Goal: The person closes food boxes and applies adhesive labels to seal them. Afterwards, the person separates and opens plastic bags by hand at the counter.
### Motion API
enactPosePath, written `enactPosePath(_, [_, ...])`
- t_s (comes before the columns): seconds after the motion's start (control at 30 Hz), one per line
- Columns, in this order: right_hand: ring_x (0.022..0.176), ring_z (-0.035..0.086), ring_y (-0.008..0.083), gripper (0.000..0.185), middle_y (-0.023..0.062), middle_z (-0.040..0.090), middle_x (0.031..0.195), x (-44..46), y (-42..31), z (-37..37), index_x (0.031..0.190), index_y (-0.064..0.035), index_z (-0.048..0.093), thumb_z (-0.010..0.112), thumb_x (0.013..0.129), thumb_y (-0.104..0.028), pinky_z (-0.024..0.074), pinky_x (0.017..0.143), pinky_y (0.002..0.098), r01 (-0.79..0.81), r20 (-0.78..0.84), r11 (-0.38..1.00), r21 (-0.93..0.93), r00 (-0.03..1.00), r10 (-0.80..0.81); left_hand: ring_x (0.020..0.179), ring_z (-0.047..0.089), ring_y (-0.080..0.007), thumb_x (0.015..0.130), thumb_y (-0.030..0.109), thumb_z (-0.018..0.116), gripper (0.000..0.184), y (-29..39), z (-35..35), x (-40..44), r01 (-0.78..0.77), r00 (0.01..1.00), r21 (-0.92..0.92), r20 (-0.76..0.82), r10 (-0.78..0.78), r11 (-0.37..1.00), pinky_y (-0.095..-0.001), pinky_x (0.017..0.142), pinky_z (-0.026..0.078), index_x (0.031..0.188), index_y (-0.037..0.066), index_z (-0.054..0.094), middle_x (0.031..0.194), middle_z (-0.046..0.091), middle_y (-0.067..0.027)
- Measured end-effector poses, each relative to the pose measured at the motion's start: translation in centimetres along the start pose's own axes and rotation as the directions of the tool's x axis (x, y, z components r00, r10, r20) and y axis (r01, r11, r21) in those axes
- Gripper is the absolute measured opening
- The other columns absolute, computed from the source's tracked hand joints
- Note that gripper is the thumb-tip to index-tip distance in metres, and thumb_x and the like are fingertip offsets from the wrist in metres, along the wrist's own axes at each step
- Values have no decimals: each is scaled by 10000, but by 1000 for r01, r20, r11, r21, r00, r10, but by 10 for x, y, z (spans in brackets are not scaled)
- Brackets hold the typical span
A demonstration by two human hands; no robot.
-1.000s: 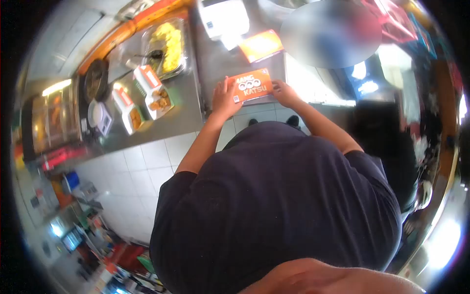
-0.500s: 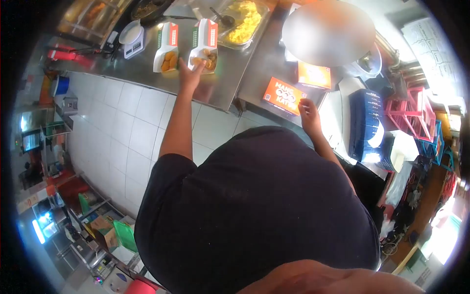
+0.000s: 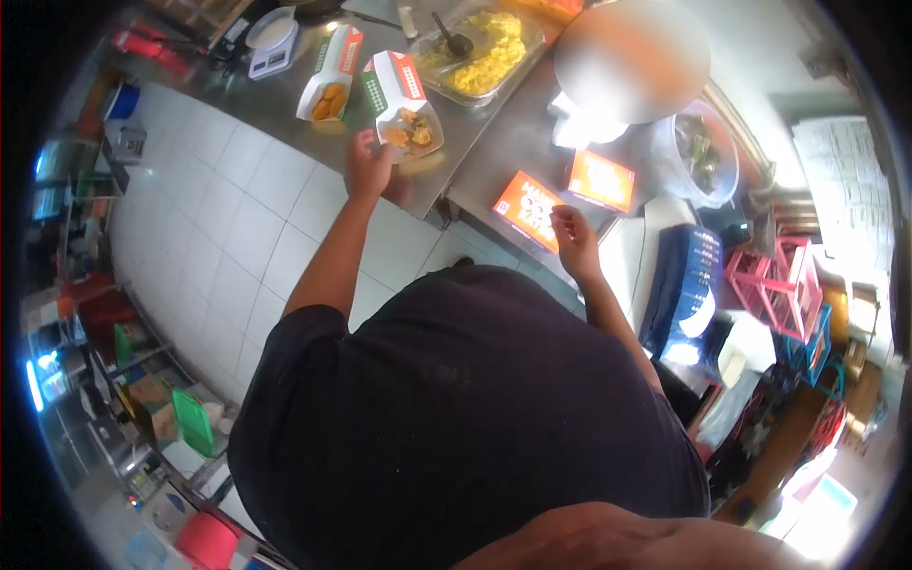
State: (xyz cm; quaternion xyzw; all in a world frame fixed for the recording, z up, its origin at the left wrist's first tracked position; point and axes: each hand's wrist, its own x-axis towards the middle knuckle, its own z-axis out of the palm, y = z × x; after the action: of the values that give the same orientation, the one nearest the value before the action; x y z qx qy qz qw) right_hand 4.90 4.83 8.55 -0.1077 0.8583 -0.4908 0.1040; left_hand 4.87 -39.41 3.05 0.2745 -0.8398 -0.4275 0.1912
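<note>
My left hand is at the front edge of the steel counter, its fingers apart and nothing in them. It is just beside the near end of an open paper food box that holds fried brown pieces. A second open food box with round golden pieces lies to its left. My right hand has loosely bent fingers and holds nothing I can see. Its fingertips are at the right end of a closed orange box; whether they touch it is unclear. Another closed orange box lies behind.
A clear tray of yellow food with a black ladle stands behind the boxes. At the far left is a white scale. A plastic tub, dark blue stack and pink rack are on the right.
My left hand has come away from the fried pieces in the nearer open box, towards the counter edge. My right hand stays by the orange box. The whole view has turned and shifted slightly.
</note>
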Motion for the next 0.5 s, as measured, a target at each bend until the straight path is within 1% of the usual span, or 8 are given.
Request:
enactPosePath(0.03, [1000, 693, 195, 209, 106, 710, 1121, 9, -7, 1, 1174, -77, 669, 644, 1016, -211, 566, 847, 357, 6, 29, 1000, -5, 1000, -6, 1244, 594, -371, 859, 274, 768, 604, 14, -10, 8, 36, 999, -39, -40, -37, 999, -461, 1011, 487, 1354, 7, 546, 1339, 612, -201])
enactPosePath(0.07, [983, 684, 199, 243, 102, 709, 1112, 19, -15, 3, 1187, -46, 669, 633, 1022, -221, 537, 863, 335, 42, 51, 999, -16, 998, -41, 1237, 607, -350, 809, 349, 810, 645, 19, -12, 26, -5, 996, 6, -91, 6, 1000, -447, 993, 498, 1303, 16, 562, 1306, 634, -182])
enactPosePath(0.17, [1003, 694, 253, 258, 133, 714, 1139, 66, -62, 23, 1204, -64, 679, 624, 1019, -235, 546, 874, 359, 173, 194, 973, -156, 971, -142, 1186, 636, -358, 775, 405, 822, 693, 51, -13, 68, 74, 988, 149, -146, -52, 986, -461, 959, 513, 1290, 22, 560, 1244, 658, -181])
enactPosePath(0.27, [1063, 694, 298, 333, 146, 705, 1210, 123, -103, 65, 1247, -98, 681, 646, 986, -301, 548, 916, 407, 238, 287, 958, -161, 940, -185, 1195, 621, -342, 785, 455, 800, 864, 50, -17, 105, 56, 990, 229, 115, -84, 972, -453, 999, 493, 1437, -4, 468, 1302, 627, -194])
enactPosePath(0.3, [1094, 697, 309, 370, 146, 701, 1243, 146, -109, 81, 1267, -117, 677, 666, 962, -326, 546, 942, 422, 268, 319, 945, -187, 926, -200, 1182, 632, -343, 784, 439, 797, 859, 50, -17, 107, 29, 991, 237, 118, -58, 971, -456, 997, 496, 1443, 1, 463, 1288, 638, -192])
enactPosePath(0.37, [1135, 685, 318, 529, 144, 696, 1261, 185, -124, 115, 1369, -115, 606, 670, 943, -422, 529, 978, 440, 226, 294, 930, -290, 946, -139, 1154, 653, -346, 781, 405, 792, 851, 53, -12, 111, -24, 993, 259, 121, -8, 966, -460, 994, 502, 1456, 12, 454, 1259, 661, -189])
enactPosePath(0.47, [1152, 678, 318, 724, 143, 699, 1263, 229, -136, 167, 1460, -112, 514, 691, 897, -531, 515, 1000, 438, 205, 94, 871, -446, 979, -182, 1106, 686, -330, 797, 297, 777, 814, 45, -18, 100, -130, 991, 104, 57, 124, 986, -442, 956, 530, 1477, 24, 421, 1208, 693, -182])
enactPosePath(0.5, [1175, 667, 308, 766, 133, 697, 1272, 233, -146, 177, 1476, -126, 497, 704, 879, -559, 505, 1015, 424, 135, 96, 901, -412, 990, -104, 1104, 682, -351, 802, 289, 771, 798, 34, -20, 98, -142, 985, 4, 104, 141, 990, -452, 943, 532, 1471, 32, 422, 1210, 686, -203])
